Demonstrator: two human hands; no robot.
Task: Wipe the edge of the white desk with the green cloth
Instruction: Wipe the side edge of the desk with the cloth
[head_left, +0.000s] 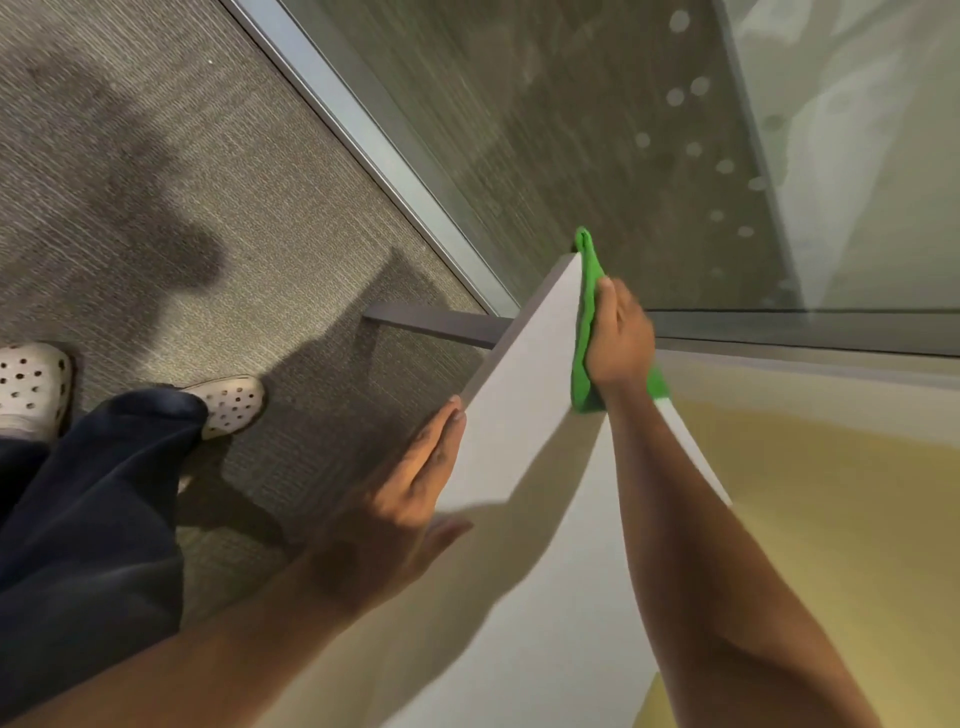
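Note:
The white desk (524, 395) runs as a narrow slab from the bottom of the view up to a far corner near the glass. My right hand (621, 338) presses the green cloth (586, 312) flat against the desk's right edge, close to that far corner; the cloth's tip sticks up past the corner. My left hand (415, 499) lies flat with fingers together along the desk's left edge, holding nothing.
A glass wall (597, 130) with a metal frame (363, 130) stands just beyond the desk's corner. Grey carpet (182, 182) lies to the left, with my legs and white perforated shoes (234, 402). A dark desk foot bar (441, 322) crosses under the slab. A yellowish surface (831, 493) lies on the right.

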